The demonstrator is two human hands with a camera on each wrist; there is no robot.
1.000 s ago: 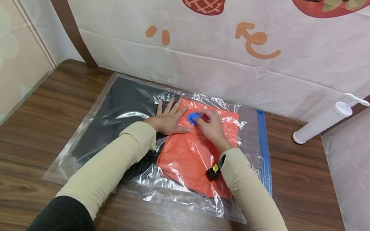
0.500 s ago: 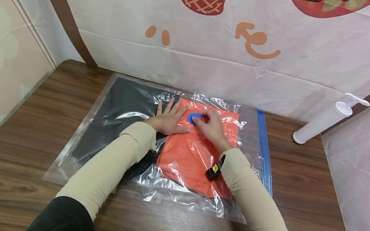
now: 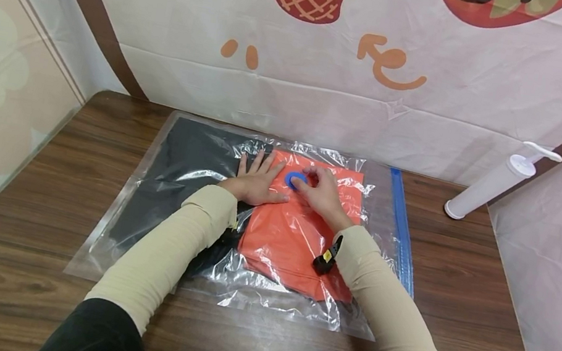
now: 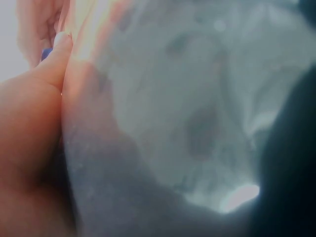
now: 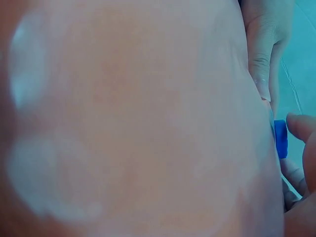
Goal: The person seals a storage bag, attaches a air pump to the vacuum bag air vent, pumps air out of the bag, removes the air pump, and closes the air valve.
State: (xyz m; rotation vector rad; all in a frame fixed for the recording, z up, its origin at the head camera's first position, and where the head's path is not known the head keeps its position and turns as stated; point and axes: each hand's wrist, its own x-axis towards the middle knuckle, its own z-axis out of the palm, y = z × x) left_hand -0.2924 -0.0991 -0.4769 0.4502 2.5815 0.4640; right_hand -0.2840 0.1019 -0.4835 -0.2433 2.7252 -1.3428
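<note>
Pinch grip on a small round blue plastic disc [image 3: 290,179]

Compared with one second earlier, the thumb of the right hand [image 3: 324,195] reaches farther over the disc; the left hand [image 3: 253,186] and the large clear plastic bag [image 3: 376,217] beneath both hands keep their places. The disc sits on the upper face of the bag, above the folded orange-red cloth [image 3: 280,244] and just right of the left hand's fingers.

The right-hand grip is narrow: thumb and curled fingers pinch the disc at its right side, though how firmly cannot be told. The left hand lies flat with fingers spread wide, pressing the plastic where the orange-red cloth meets the folded black cloth [image 3: 159,192]; its thumb points toward the right hand.

Counted, there are two hands, one disc, one bag and two cloths inside it, lying side by side. One blue closure strip [image 3: 400,228] runs along the bag's right edge. One white cylindrical hand pump [image 3: 489,188] with a handle at its top stands well apart, toward the back right of the brown wood-grain table [image 3: 19,217]
</note>
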